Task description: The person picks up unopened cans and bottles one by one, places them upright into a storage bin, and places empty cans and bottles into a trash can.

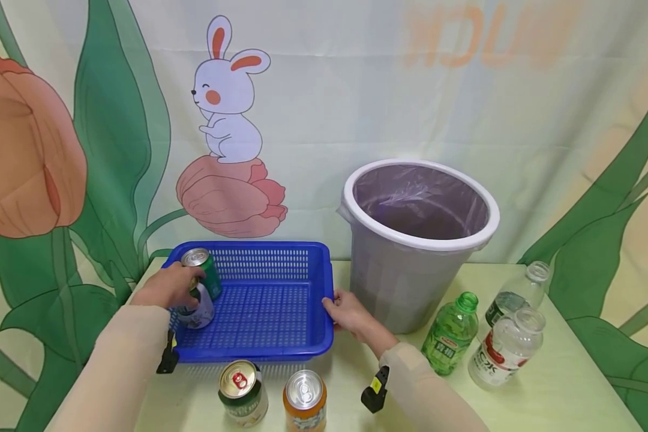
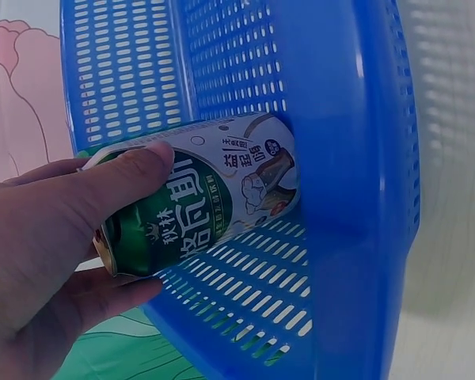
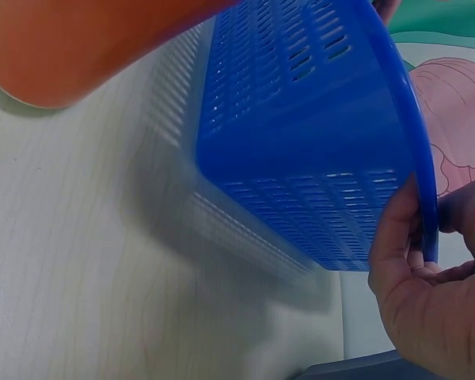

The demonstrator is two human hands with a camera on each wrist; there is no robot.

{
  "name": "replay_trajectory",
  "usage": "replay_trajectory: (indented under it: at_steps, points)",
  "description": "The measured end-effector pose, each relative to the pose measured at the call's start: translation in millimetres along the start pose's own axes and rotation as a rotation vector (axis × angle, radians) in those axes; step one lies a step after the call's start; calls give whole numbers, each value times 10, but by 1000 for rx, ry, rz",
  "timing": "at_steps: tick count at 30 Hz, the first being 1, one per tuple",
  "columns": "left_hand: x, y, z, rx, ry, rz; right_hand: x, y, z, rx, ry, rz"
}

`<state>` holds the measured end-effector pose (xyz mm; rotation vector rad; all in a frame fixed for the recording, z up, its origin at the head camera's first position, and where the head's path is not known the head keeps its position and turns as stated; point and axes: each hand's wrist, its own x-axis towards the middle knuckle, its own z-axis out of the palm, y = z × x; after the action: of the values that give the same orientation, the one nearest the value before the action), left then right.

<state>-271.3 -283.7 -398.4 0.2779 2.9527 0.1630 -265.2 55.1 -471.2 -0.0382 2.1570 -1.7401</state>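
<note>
In the head view, my left hand (image 1: 167, 285) grips a green-and-white drink can (image 1: 200, 311) at the left end of a blue plastic basket (image 1: 270, 324). The left wrist view shows thumb and fingers round the top of this can (image 2: 229, 186), its base against the basket. A green can (image 1: 210, 277) with a silver top stands behind it in the basket. On the other side, my right hand (image 1: 351, 315) holds the basket's right rim. Its thumb and fingers pinch the blue rim (image 3: 416, 119) in the right wrist view.
A grey bin (image 1: 399, 282) with a plastic liner stands right of the basket. A dark green can (image 1: 243, 393) and an orange can (image 1: 305, 399) stand in front. At right are a green bottle (image 1: 448, 336) and two clear bottles (image 1: 504, 354). A printed curtain (image 1: 313, 120) hangs behind.
</note>
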Motion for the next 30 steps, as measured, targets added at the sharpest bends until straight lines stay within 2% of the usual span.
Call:
replay_trajectory:
  at_steps: [13,25,30]
  points:
    - [-35,-23,-27,-17,-6,31,-5,-2,4,-3,0,1]
    - [-50,-23,-152,14,136,88,-4,-21,3,19,-3,-8]
    - [-57,8,-194,24,175,110,-3,-12,8,16,-6,-6]
